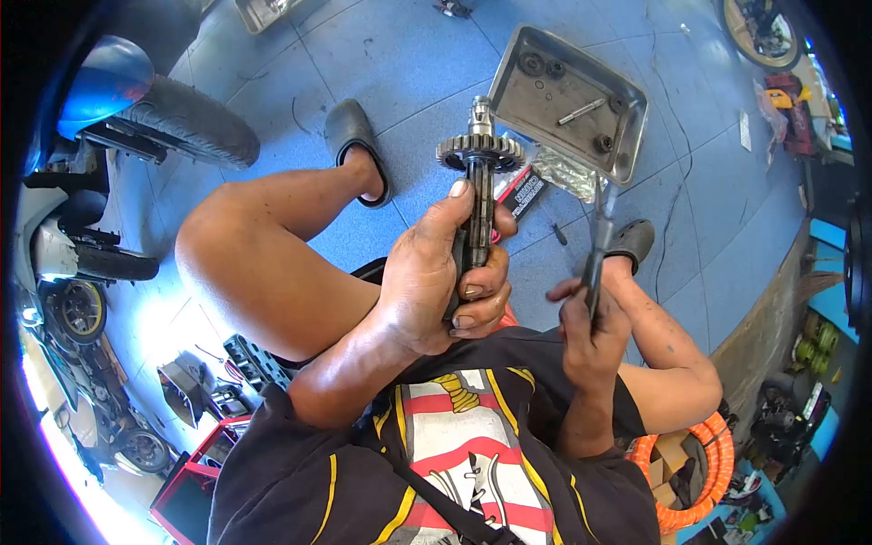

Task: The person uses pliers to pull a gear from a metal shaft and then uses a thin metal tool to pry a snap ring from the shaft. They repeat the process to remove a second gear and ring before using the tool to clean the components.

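My left hand (427,282) is wrapped round a splined gear shaft (481,207), held upright in front of my lap. A toothed gear (481,153) sits on its upper part, above my thumb, and a bare stepped end sticks up over it. To the right, my right hand (592,341) grips a slim tool with a dark handle (592,272) and a metal upper end. The tool is smeared by motion, so its exact kind does not show. It is apart from the shaft.
On the blue tiled floor (418,82) lies a metal tray (509,113) with small gears, rings and a thin metal rod. Beside it are a crumpled clear bag (568,173) and a small dark box (525,195). Motorcycle wheels (186,123) stand left; an orange coiled hose (718,472) lies lower right.
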The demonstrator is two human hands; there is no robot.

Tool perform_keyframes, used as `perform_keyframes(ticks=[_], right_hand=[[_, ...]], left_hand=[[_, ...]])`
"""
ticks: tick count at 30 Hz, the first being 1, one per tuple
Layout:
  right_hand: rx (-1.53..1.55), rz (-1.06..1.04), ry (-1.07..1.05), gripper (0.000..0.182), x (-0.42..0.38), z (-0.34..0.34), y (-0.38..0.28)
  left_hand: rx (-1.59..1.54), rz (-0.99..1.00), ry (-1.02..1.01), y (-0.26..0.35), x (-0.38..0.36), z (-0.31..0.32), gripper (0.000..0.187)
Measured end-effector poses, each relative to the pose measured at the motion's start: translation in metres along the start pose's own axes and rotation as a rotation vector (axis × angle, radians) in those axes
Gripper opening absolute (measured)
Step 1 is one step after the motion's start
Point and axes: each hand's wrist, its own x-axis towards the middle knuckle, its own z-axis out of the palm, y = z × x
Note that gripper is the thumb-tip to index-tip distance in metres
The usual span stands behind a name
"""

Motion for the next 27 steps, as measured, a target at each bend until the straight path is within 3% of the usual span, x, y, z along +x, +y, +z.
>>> perform_keyframes(ticks=[1, 2, 4, 6, 8, 11, 14, 16, 21, 24, 26, 27], right_hand=[[-0.22, -0.016, 0.041, 0.029, 0.007, 0.001, 0.007], [-0.225, -0.013, 0.036, 0.029, 0.014, 0.0, 0.021], [-0.758, -0.083, -0.101, 0.03, 0.025, 0.001, 0.054], [-0.842, -0.001, -0.146, 0.035, 0.03, 0.01, 0.082], [-1.018, 0.126, -0.397, 0.04, 0.033, 0.019, 0.118], [-0.983, 0.143, -0.544, 0.042, 0.03, 0.035, 0.182], [-0.92, 0.185, -0.523, 0.044, 0.024, 0.048, 0.201], [-0.917, 0.22, -0.6, 0.044, 0.025, 0.05, 0.221], [-0.848, 0.244, -0.882, 0.042, 0.048, 0.053, 0.312], [-0.949, 0.233, -0.931, 0.042, 0.068, 0.044, 0.318], [-0.975, 0.331, -0.856, 0.037, 0.087, 0.038, 0.307], [-1.053, 0.194, -0.487, 0.035, 0.093, 0.033, 0.307]], left_hand=[[-0.051, -0.03, -0.034, 0.0, 0.0, -0.002, 0.048], [-0.058, -0.03, -0.032, 0.001, 0.0, -0.002, 0.048], [-0.19, -0.127, -0.109, 0.004, -0.002, 0.0, 0.048], [-0.235, -0.157, -0.144, 0.006, -0.002, 0.002, 0.047], [-0.275, -0.192, -0.177, 0.007, -0.002, 0.002, 0.047], [-0.327, -0.219, -0.29, 0.006, -0.002, 0.002, 0.049], [-0.333, -0.23, -0.318, 0.005, -0.003, 0.007, 0.049], [-0.134, -0.145, -0.111, 0.005, -0.004, 0.015, 0.049], [0.273, 0.091, 0.054, 0.001, -0.002, 0.022, 0.05], [0.38, 0.193, 0.155, -0.001, 0.0, 0.022, 0.049], [0.524, 0.271, 0.209, -0.002, 0.002, 0.02, 0.047], [0.53, 0.285, 0.22, -0.002, 0.003, 0.02, 0.046]])
